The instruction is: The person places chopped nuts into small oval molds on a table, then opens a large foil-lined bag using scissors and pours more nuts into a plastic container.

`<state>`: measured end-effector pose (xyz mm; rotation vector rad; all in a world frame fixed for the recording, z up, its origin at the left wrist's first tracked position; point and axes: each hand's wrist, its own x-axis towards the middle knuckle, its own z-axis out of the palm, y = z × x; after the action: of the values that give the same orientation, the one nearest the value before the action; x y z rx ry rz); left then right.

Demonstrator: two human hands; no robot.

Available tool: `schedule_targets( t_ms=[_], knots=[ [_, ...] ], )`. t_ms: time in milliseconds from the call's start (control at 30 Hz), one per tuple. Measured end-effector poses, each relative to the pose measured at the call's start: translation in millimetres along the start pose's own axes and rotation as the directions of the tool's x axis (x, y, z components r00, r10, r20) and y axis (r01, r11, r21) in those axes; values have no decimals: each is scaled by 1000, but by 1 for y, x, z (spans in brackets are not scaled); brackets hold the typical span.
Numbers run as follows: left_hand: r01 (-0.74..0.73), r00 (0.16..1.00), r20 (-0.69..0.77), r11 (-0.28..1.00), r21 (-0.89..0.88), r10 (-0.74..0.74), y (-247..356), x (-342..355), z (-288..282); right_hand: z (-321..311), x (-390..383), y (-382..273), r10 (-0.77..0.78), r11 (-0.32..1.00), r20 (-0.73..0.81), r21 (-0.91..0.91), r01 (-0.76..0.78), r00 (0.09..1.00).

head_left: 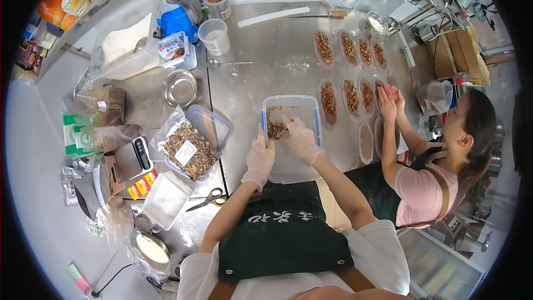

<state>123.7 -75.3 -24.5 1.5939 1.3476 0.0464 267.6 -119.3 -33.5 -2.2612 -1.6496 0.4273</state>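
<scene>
A stainless steel worktable (244, 89) fills the view, a dark seam running from its far edge to its near edge. At its right end a co-worker (422, 183) in a pink top and dark apron holds both bare hands close together over the rows of dough. By the far left corner sits a wide clear tub (125, 74) of white powder.

At the middle of the near edge, right of the seam, stands a clear rectangular plastic container (291, 169) with blue side strips. Left of the seam, a blue-rimmed plastic box (221, 123) carries a labelled clear bag of nut pieces (197, 164), tilted across it. Nearer the front edge lies a white tray (166, 199), with a digital scale (133, 158) behind it toward the left edge. A round metal bowl (179, 88) rests farther back.

Flat oval dough pieces (327, 112) line up along the right part of the table, most topped with nuts, a few nearer the front edge bare.

The wearer's left hand (259, 161), in a clear glove, is at the container's left rim, fingers partly extended; whether it grips is unclear. The gloved right hand (302, 140) reaches inside, fingers loosely bent at the chopped nuts (276, 129) in the container's far left part; I cannot tell if it holds any.

Scissors (211, 199) lie by the near edge at the seam.
</scene>
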Motion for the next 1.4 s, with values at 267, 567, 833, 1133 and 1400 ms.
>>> schedule_targets(
  t_ms=[267,567,833,1133,1400],
  knots=[
    [-41,999,-4,995,89,41,4,3,3,45,-6,-4,219,960,64,167,-226,974],
    [-67,998,-9,993,102,68,4,0,-1,52,2,-12,35,965,-24,262,-27,999],
    [-63,998,-1,990,125,63,-4,3,1,54,0,-12,118,845,65,518,-135,991],
    [-109,991,-51,954,280,128,25,-15,-5,42,1,-7,238,-43,487,870,-491,840],
    [-164,985,18,901,401,171,29,-18,8,61,14,45,92,-552,580,706,-444,810]
  ],
)
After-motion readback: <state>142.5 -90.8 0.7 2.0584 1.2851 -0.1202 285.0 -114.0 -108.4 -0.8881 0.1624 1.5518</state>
